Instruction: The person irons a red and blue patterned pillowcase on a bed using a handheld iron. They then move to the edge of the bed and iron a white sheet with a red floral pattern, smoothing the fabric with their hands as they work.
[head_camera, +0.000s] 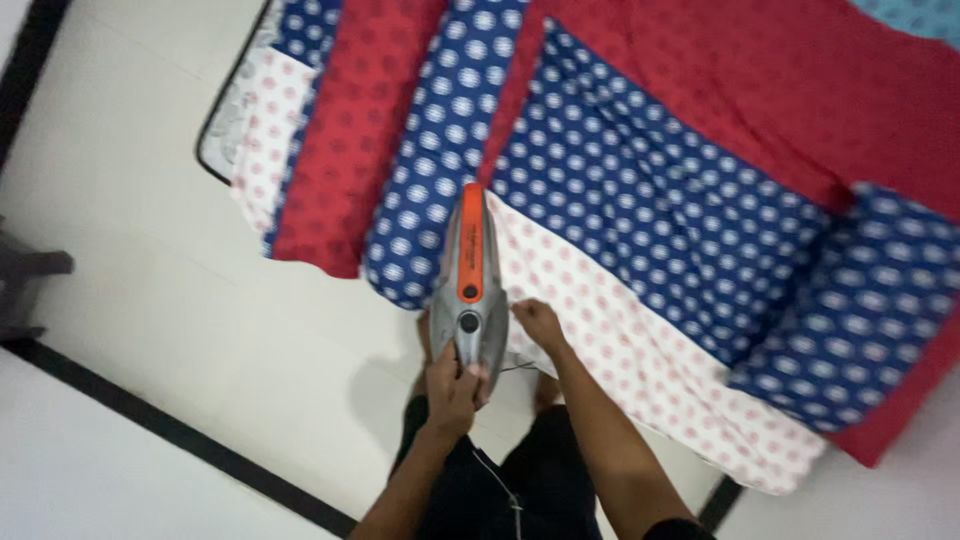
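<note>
Two hands work at the near edge of a patterned bedspread (640, 210) that covers a mattress lying on a pale floor (150, 250). By the way the arms lie, the left hand (452, 385) is wrapped tight around the rear handle of a grey and orange handheld vacuum (469, 285), fingers closed on it, with the body of the vacuum running forward from the grip and its nose reaching up over the bedspread's edge, where a blue dotted band meets a white dotted one. The right hand (538, 322) sits just right of the vacuum, resting on the white band; it seems to pinch or press the cloth, though blur makes it hard to say whether the fingers are closed on a fold or only laid flat. A thin cord (495, 475) hangs below the vacuum toward the person's dark clothing. To do this well, the cloth under the nose wants to stay taut, so the right hand would best hold it flat beside the vacuum, while the left keeps the nose low and level against the bedspread and moves it in slow, straight passes along the bands.
</note>
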